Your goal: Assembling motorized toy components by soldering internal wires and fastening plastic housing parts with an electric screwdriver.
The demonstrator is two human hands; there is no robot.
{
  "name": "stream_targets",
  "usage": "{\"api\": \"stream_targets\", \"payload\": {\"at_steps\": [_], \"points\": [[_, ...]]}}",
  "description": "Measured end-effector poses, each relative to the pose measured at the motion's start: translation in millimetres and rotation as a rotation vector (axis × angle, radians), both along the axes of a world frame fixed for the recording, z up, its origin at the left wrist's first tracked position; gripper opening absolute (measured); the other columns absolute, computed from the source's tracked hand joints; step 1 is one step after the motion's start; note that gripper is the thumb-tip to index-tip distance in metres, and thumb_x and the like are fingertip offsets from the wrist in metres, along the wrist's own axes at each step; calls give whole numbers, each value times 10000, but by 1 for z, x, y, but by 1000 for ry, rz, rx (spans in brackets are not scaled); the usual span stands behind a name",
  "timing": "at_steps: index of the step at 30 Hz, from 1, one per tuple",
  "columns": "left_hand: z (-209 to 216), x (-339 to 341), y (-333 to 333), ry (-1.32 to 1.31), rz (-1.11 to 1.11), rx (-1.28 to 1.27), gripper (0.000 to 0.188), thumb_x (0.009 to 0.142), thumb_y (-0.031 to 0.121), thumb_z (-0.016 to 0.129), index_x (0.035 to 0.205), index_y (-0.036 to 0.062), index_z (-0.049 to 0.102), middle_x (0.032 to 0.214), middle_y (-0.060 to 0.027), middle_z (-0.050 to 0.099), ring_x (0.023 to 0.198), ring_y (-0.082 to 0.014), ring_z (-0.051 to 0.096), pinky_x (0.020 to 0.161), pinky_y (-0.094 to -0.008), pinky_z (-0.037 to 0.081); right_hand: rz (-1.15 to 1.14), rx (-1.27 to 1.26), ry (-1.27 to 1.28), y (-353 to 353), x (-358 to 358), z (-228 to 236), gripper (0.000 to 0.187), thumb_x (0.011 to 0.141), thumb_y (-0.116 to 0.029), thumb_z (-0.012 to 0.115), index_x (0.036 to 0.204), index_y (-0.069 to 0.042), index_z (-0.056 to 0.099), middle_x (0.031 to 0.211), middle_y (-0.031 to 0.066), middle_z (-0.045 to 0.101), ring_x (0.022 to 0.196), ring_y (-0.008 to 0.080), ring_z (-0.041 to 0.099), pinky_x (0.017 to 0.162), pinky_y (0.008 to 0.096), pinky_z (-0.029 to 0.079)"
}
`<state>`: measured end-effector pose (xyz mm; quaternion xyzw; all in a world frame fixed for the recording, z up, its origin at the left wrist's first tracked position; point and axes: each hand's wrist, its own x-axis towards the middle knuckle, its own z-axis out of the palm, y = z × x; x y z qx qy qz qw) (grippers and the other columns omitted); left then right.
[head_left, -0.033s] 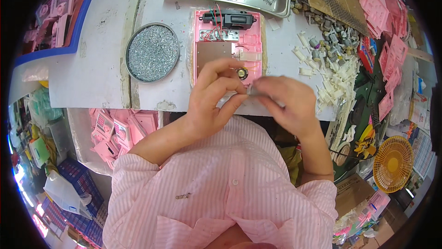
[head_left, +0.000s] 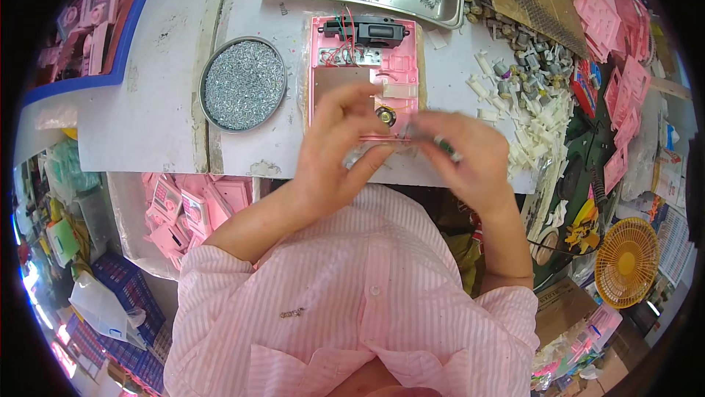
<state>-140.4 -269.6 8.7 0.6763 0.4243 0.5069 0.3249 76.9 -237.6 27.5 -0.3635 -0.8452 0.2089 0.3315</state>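
A pink plastic housing [head_left: 413, 63] lies on the worktable before me, with a black part [head_left: 374, 31], red and green wires, a brown panel [head_left: 341, 77] and a small round speaker-like part [head_left: 385, 116] inside. Over its near left part is my left hand [head_left: 334, 136], thumb and fingers apart, slightly blurred, with nothing clearly held. By the housing's near right corner my right hand [head_left: 466, 154] is closed on a small grey part [head_left: 413, 132]. Something green and white [head_left: 448, 149] shows between its fingers; whether it belongs to the grey part I cannot tell.
A round tin of small silvery screws [head_left: 244, 85] stands left. Behind is a metal tray [head_left: 352, 4] holding springs. White plastic parts [head_left: 540, 132] and small motors [head_left: 529, 52] are heaped right. Below left, a box holds pink housings [head_left: 194, 210]; a yellow fan [head_left: 626, 261] is at right.
My hands have moved slightly apart. The right one has shifted a little right, baring the green and white piece; the left thumb and fingers have spread wider.
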Motion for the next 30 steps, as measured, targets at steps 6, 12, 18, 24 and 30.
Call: {"api": "stream_targets", "payload": {"at_steps": [6, 12, 18, 24, 30], "points": [[-11, -36, 56, 316, 254, 41, 275, 809, 74, 754, 1059, 18, 654, 1128, -119, 607, 967, -244, 602, 819, -333, 487, -182, -32, 5, 49, -7, -29, 251, 813, -143, 768, 1040, -68, 689, 1163, 106, 690, 1049, 315, 613, 898, 408, 497], [-17, -34, 85, 422, 219, 22, 193, 810, 134, 773, 949, 20, 703, 979, -102, 622, 869, -235, 605, 768, -336, 490, -172, -49, -95, 68, -15, -40, 262, 790, -226, 786, 1006, -91, 726, 1353, 120, 586, 1286, 415, 391, 1074, 485, 356], [-22, -26, 87, 198, 178, -48, 180, 803, 142, 777, 890, -5, 722, 919, -106, 645, 790, -244, 638, 714, -357, 512, -149, 71, -340, 74, -19, -29, 255, 777, -219, 784, 981, -72, 743, 1339, 138, 591, 1272, 423, 422, 1075, 508, 361], [-17, -34, 90, 149, 111, -92, 176, 811, 136, 775, 910, -1, 726, 919, -106, 650, 795, -227, 646, 702, -330, 514, -227, 171, -363, 68, -27, -8, 203, 753, -180, 779, 933, -86, 762, 1300, 142, 614, 1270, 419, 432, 1066, 484, 379], [-13, -33, 90, 171, 84, -43, 148, 820, 98, 777, 869, -7, 685, 928, -63, 630, 811, -170, 598, 725, -282, 476, -176, 159, -168, 65, -58, -27, 171, 721, -168, 783, 874, -93, 765, 1286, 133, 624, 1279, 419, 422, 1072, 483, 375]]}}
